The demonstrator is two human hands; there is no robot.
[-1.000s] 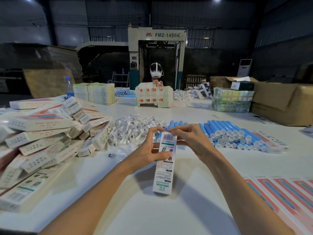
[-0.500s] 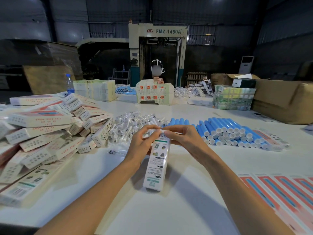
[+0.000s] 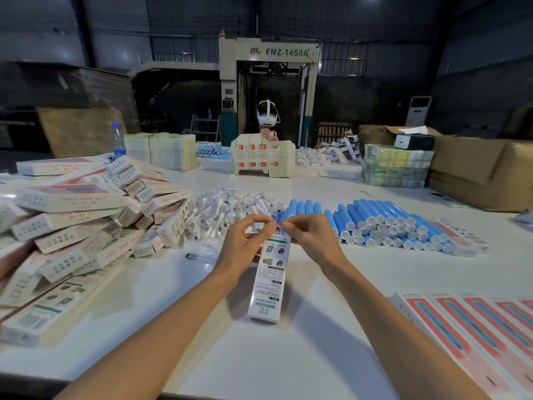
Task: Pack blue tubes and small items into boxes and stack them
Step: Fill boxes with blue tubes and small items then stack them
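Warehouse walls and a tall machine (image 3: 269, 82) marked FMZ-1450A are looming behind a wide white table (image 3: 288, 356), and a second person (image 3: 268, 122) is sitting at its far edge. Along the left edge a heap of packed boxes (image 3: 72, 220) is sprawling, too many and too jumbled to count. A brown carton (image 3: 484, 168) is sitting at the far right corner. Toward the middle, blue tubes (image 3: 386, 223) are lying side by side in stacked ranks, several dozen by my judgement, with a smaller group of about five just beside them. Left of those, a pile of small items (image 3: 227, 212) in clear wrappers is spreading, again past counting. At least four flat cartons (image 3: 467, 327) are lying at the near right corner. One box (image 3: 269, 281) is standing almost upright near the table's middle, leaning a little, its lower end seemingly resting on the surface. The left hand (image 3: 245, 243) and the right hand (image 3: 311, 238) are both curling in at its top end, fingertips pinching the flap from either side, probably closing it. I am judging the box to be light, thin card that is stiff along its length but easily crushed, so gripping the long edges near the middle looks safer than squeezing the broad printed faces.
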